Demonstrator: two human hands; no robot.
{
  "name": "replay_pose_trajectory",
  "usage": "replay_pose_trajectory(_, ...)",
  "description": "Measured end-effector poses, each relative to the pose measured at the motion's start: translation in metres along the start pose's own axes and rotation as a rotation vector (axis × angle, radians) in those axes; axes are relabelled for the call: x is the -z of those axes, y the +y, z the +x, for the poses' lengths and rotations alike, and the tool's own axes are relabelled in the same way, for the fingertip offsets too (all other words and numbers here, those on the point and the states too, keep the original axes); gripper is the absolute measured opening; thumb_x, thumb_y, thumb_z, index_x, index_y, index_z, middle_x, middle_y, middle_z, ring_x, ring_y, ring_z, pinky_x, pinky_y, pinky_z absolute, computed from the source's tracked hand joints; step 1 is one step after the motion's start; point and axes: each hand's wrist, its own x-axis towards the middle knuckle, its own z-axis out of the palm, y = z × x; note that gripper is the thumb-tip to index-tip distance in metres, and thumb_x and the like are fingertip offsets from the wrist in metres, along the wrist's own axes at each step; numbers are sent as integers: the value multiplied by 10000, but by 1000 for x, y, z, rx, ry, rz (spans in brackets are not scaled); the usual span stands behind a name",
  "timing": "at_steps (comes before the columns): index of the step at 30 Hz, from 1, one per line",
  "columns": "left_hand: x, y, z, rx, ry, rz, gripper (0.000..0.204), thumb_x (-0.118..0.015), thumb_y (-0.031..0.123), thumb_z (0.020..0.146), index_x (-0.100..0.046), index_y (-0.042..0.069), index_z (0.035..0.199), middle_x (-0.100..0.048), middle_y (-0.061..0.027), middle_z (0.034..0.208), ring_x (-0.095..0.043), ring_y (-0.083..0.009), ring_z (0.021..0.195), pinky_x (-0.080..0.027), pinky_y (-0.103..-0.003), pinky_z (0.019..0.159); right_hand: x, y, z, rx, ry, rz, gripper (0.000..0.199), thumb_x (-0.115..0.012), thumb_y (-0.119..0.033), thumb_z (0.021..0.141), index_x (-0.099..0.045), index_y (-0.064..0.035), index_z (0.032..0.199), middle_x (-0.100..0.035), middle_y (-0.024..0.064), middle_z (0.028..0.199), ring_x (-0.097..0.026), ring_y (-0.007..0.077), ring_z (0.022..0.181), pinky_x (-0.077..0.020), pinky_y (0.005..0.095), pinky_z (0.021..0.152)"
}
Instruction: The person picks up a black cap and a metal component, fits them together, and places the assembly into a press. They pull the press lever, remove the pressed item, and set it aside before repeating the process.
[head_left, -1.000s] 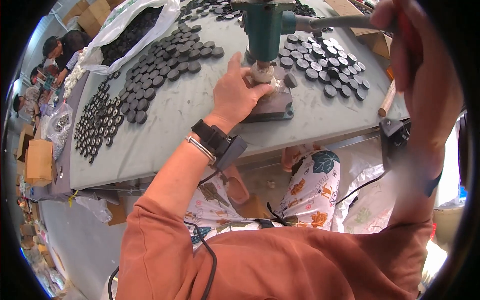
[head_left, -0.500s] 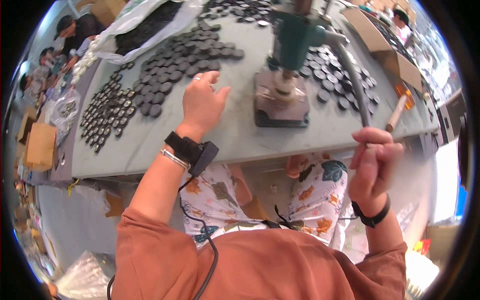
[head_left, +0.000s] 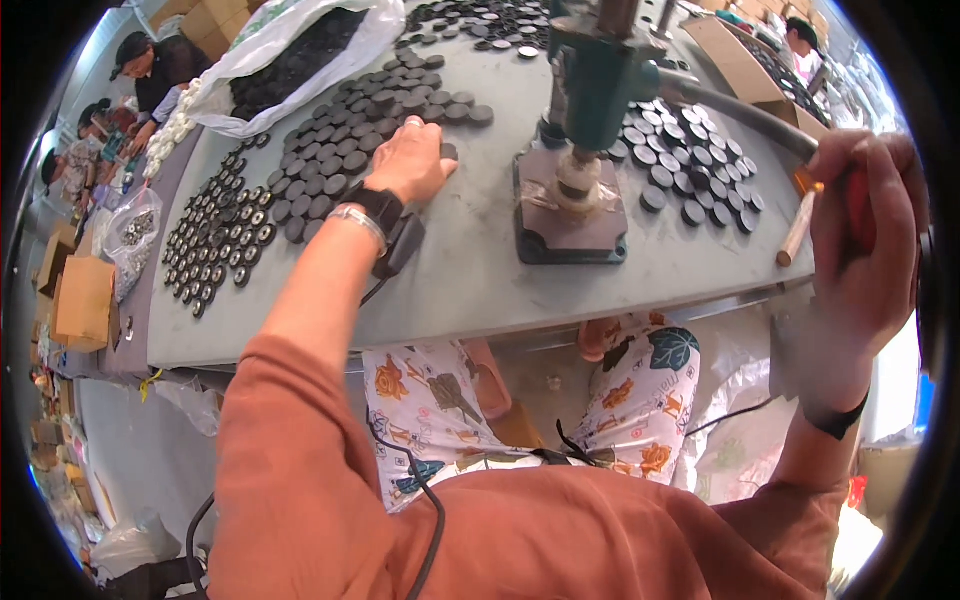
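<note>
My left hand (head_left: 408, 168) is over the near edge of a spread of black discs (head_left: 335, 150), and a black disc (head_left: 449, 152) sits between its thumb and fingers. In front of me stands a dark green hand press (head_left: 600, 85) with a pale round die (head_left: 578, 185) above its square base (head_left: 570, 232). Its long lever (head_left: 745, 105) reaches out to the right. My right hand (head_left: 868, 240) is closed around the lever's end, where a bit of red shows; some of the hand is blurred.
Small metal-centred rings (head_left: 215, 235) lie at the left, and black discs with shiny tops (head_left: 690, 165) right of the press. A white bag (head_left: 225, 95) of black parts, an open carton (head_left: 735, 60) and a wooden-handled tool (head_left: 795, 232) rest on the table. Other people (head_left: 150, 70) sit at far left.
My left hand has moved forward to the discs and closed on one. My right hand has swung up and outward to the right with the lever, which now sits higher.
</note>
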Motion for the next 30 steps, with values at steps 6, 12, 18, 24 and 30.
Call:
replay_pose_trajectory(6, -1, 40, -58, -190, 54, -788, 384, -678, 155, 762, -581, -31, 1084, -650, -146, 942, -632, -231, 818, -494, -309, 767, -22, 9, 0, -320, 243, 297, 256, -365, -207, 943, -511, 1, 911, -593, 106, 854, -254, 19, 348, -194, 177, 368)
replay_pose_trajectory(12, 4, 85, -61, -277, 164, -639, 492, -695, 140, 739, -515, -24, 1167, -662, -174, 977, -650, -273, 831, -505, -336, 758, -22, 3, 0, -296, 208, 322, 242, -381, -196, 943, -518, -2, 898, -593, 99, 856, -288, 23, 368, -207, 177, 368)
replay_pose_trajectory(18, -1, 111, -51, -188, 243, -599, 658, -738, 160, 695, -411, -34, 1232, -661, -203, 968, -650, -329, 855, -505, -364, 768, -21, 1, 2, -279, 187, 267, 252, -403, -209, 938, -532, 2, 888, -597, 84, 818, -306, 24, 373, -214, 185, 359)
replay_pose_trajectory(24, -13, 117, -49, -164, 300, -764, 718, -752, 175, 694, -366, -98, 1235, -667, -197, 959, -659, -310, 851, -512, -348, 759, -22, -5, 1, -307, 181, 314, 239, -418, -197, 929, -540, -4, 855, -604, 80, 800, -306, 21, 372, -222, 176, 367)
replay_pose_trajectory(30, -14, 109, -53, -119, 299, -838, 769, -780, 163, 683, -361, -84, 1279, -670, -181, 983, -645, -222, 890, -498, -314, 796, -50, -4, -60, -204, 148, 175, 41, -452, -36, 862, -447, -22, 824, -619, 129, 841, -383, 31, 496, -326, 170, 468)
